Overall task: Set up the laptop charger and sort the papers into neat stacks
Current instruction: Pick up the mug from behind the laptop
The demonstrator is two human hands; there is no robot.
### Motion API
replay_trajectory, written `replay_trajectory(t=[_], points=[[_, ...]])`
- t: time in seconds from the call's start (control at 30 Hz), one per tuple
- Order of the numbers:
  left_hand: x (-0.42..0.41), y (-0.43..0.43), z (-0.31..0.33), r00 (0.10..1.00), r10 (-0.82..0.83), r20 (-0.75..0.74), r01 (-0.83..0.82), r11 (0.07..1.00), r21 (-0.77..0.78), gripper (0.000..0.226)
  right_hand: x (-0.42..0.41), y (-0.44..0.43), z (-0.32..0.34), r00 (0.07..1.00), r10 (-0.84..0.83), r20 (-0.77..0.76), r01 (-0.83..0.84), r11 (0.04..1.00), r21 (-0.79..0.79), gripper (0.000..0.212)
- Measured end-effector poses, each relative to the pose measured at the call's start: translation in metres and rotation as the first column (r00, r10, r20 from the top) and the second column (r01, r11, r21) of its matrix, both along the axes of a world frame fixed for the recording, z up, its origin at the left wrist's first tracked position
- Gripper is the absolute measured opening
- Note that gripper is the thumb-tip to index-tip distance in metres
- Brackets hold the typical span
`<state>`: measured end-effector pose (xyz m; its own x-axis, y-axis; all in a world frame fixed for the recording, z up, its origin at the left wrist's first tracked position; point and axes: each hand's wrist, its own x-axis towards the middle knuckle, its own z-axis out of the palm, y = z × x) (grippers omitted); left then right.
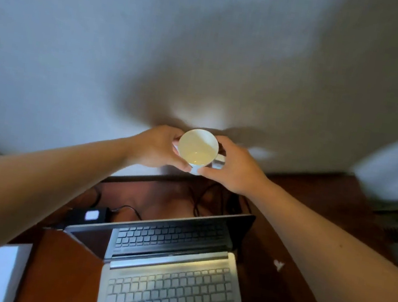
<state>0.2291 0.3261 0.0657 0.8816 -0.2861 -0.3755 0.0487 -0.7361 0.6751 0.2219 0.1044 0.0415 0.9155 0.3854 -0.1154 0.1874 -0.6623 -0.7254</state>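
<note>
Above far edge of desk (335, 197), left hand (157, 147) and right hand (231, 168) grasp cup (197, 148), fingers curled round its wall. Likely clearing space; next: set cup down upright, then attend charger (87, 215) behind laptop (172, 289).

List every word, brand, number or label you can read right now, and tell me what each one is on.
No text can be read in this view.
Keys on the laptop: legends too blurred to read.
White label on the black charger brick: washed out, unreadable.
White cup: no print shows.
</note>
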Motion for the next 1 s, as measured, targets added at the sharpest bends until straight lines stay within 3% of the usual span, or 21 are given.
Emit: replay_trajectory(t=[0.17, 0.37, 0.67, 1.0], points=[[0.022, -0.078, -0.004, 0.997, -0.057, 0.051, 0.06, 0.997, -0.051, 0.057, 0.008, -0.076, 0.0, 0.995, -0.089, 0.048, 0.09, 0.996, -0.017, 0.079], [0.043, -0.209, -0.029, 0.997, -0.056, 0.06, 0.068, 0.973, -0.219, 0.061, 0.012, -0.199, -0.017, 0.966, -0.258, 0.035, 0.258, 0.966, -0.011, 0.079], [0.081, -0.391, -0.098, 0.985, -0.164, -0.045, 0.154, 0.973, -0.174, 0.074, 0.02, -0.367, -0.075, 0.903, -0.424, -0.067, 0.423, 0.905, -0.037, 0.079], [0.096, -0.463, -0.152, 0.969, -0.19, -0.159, 0.172, 0.978, -0.118, 0.079, 0.028, -0.432, -0.128, 0.862, -0.472, -0.186, 0.473, 0.88, -0.041, 0.08]])
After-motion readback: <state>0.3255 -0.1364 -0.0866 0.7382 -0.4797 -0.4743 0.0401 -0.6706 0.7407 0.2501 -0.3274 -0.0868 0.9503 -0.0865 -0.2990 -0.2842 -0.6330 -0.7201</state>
